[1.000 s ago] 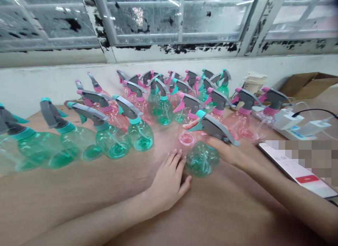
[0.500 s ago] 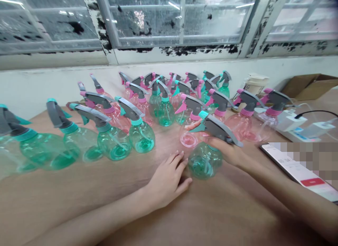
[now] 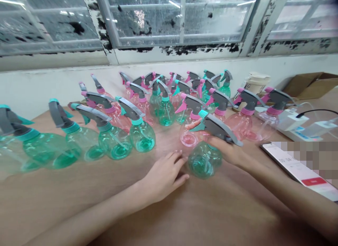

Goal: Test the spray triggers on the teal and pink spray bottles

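My right hand (image 3: 224,147) grips a green spray bottle (image 3: 204,161) round its neck, below the grey trigger head with its teal nozzle. One finger stretches out beneath the trigger. The bottle stands slightly tilted at the front of the group. Just to its left, my left hand (image 3: 169,173) lies on the wooden table (image 3: 126,203) with fingers extended, holding nothing. Behind the gripped bottle is a pink spray bottle (image 3: 188,136). Left of my hands, several green spray bottles stand in a row, the nearest being a green bottle (image 3: 142,136) with a teal collar.
More pink and green bottles crowd the back, such as a green bottle (image 3: 166,112). On the right are a phone (image 3: 293,165), a power strip with chargers (image 3: 290,121), a lidded cup (image 3: 255,85) and a cardboard box (image 3: 308,85). A white wall (image 3: 63,77) borders the table.
My left hand has shifted slightly to the left, away from the green spray bottle. My right hand keeps its hold on the bottle with almost no movement.
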`<state>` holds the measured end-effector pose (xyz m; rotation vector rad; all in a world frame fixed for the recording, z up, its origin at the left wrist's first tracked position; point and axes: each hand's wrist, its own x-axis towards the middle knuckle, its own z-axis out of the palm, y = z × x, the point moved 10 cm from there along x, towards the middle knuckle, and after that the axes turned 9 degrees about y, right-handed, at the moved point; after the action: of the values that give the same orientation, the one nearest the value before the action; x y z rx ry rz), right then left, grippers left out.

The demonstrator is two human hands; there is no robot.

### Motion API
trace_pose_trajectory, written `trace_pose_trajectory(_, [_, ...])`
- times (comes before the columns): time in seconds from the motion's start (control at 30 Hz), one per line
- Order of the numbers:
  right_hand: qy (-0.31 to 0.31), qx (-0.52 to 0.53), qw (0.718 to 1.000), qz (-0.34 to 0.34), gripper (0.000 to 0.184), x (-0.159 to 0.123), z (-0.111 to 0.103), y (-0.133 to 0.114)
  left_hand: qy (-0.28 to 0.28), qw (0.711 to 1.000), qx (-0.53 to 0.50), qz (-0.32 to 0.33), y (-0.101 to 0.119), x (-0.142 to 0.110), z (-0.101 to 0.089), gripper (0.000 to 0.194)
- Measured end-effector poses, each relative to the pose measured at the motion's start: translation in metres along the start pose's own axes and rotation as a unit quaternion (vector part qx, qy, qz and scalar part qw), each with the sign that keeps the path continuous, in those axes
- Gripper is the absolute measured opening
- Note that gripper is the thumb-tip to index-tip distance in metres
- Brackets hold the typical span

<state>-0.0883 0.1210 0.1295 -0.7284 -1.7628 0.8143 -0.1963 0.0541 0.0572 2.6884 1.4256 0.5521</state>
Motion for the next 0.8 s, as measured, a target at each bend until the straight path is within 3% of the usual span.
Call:
trace_pose_trajectory(0.07, [-0.020, 0.030, 0.999, -0.003, 0.034, 0.002, 0.005, -0.006, 0.046, 0.997, -0.032, -0.046, -0.008, 0.001, -0.026, 0.042])
trace_pose_trajectory(0.17, [-0.025, 0.064, 0.998, -0.005, 0.039, 0.004, 0.007, -0.013, 0.215, 0.967, -0.095, -0.098, -0.013, -0.007, -0.090, 0.048])
trace_pose_trajectory(0.23, [-0.018, 0.077, 0.997, -0.004, 0.039, 0.004, 0.007, -0.016, 0.332, 0.930, -0.124, -0.102, -0.002, -0.023, -0.128, 0.054])
trace_pose_trajectory(0.27, [-0.016, 0.082, 0.997, -0.004, 0.039, 0.004, 0.007, -0.016, 0.356, 0.921, -0.129, -0.094, 0.009, -0.031, -0.138, 0.057])
trace_pose_trajectory(0.33, [-0.012, 0.086, 0.996, 0.000, 0.039, 0.003, 0.007, -0.015, 0.314, 0.943, -0.106, -0.040, 0.046, -0.039, -0.138, 0.060])
trace_pose_trajectory(0.37, [-0.011, 0.084, 0.996, 0.002, 0.040, 0.003, 0.007, -0.014, 0.220, 0.972, -0.082, -0.020, 0.065, -0.039, -0.120, 0.061])
trace_pose_trajectory(0.4, [-0.008, 0.084, 0.996, 0.004, 0.040, 0.002, 0.006, -0.012, 0.182, 0.980, -0.075, -0.012, 0.079, -0.044, -0.111, 0.058])
trace_pose_trajectory(0.47, [-0.001, 0.088, 0.996, 0.003, 0.041, 0.000, 0.004, -0.011, 0.151, 0.986, -0.067, -0.004, 0.099, -0.053, -0.102, 0.050])
trace_pose_trajectory(0.57, [0.011, 0.093, 0.996, 0.000, 0.039, -0.005, -0.002, -0.010, 0.164, 0.984, -0.071, -0.009, 0.103, -0.055, -0.101, 0.050])
trace_pose_trajectory(0.67, [0.019, 0.077, 0.997, 0.003, 0.033, -0.012, -0.010, -0.012, 0.230, 0.964, -0.105, -0.082, 0.079, -0.050, -0.113, 0.057])
trace_pose_trajectory(0.73, [0.022, 0.062, 0.998, 0.008, 0.031, -0.016, -0.014, -0.017, 0.177, 0.973, -0.124, -0.077, 0.083, -0.045, -0.102, 0.056])
trace_pose_trajectory(0.8, [0.025, 0.040, 0.999, 0.019, 0.031, -0.020, -0.017, -0.021, 0.084, 0.988, -0.129, -0.033, 0.105, -0.047, -0.084, 0.048])
